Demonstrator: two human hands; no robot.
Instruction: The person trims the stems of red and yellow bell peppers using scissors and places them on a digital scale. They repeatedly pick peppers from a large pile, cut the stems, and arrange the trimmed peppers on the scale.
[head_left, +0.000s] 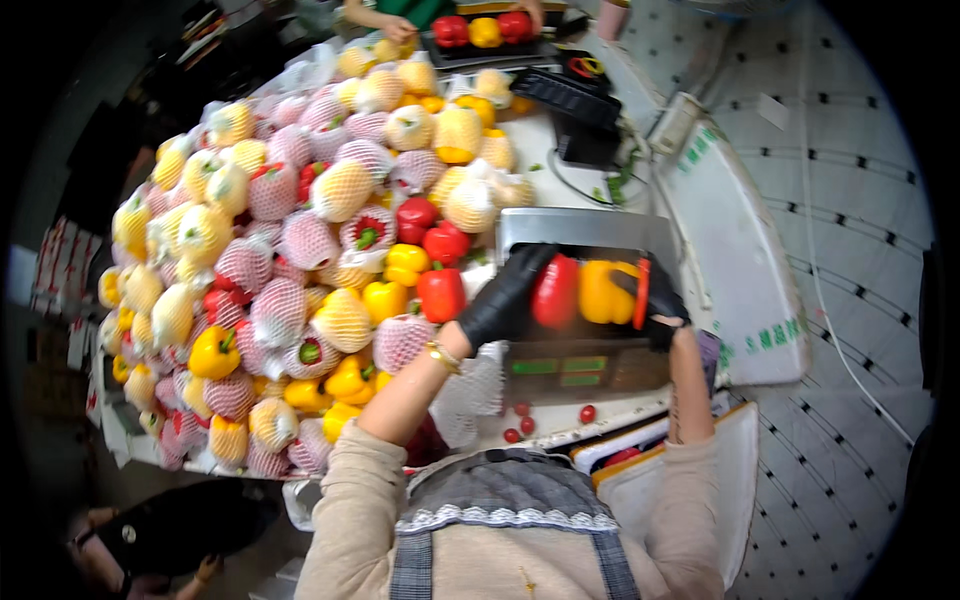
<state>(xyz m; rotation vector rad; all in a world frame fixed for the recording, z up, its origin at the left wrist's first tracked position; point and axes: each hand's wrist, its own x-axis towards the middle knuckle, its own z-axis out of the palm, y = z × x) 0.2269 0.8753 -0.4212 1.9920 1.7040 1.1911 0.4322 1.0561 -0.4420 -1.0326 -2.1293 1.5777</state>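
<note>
From here I see the red pepper [555, 292] and yellow pepper [604, 292] side by side above the scale [588, 228], between the two black-gloved hands. The left hand [507, 297] lies along the red one's left side; the right hand [660, 300] is at the yellow one's right, by a narrow red item [642, 292]. I can't tell whether either is gripping. Netted peppers [312, 240] crowd the bench [555, 430] to the left.
</note>
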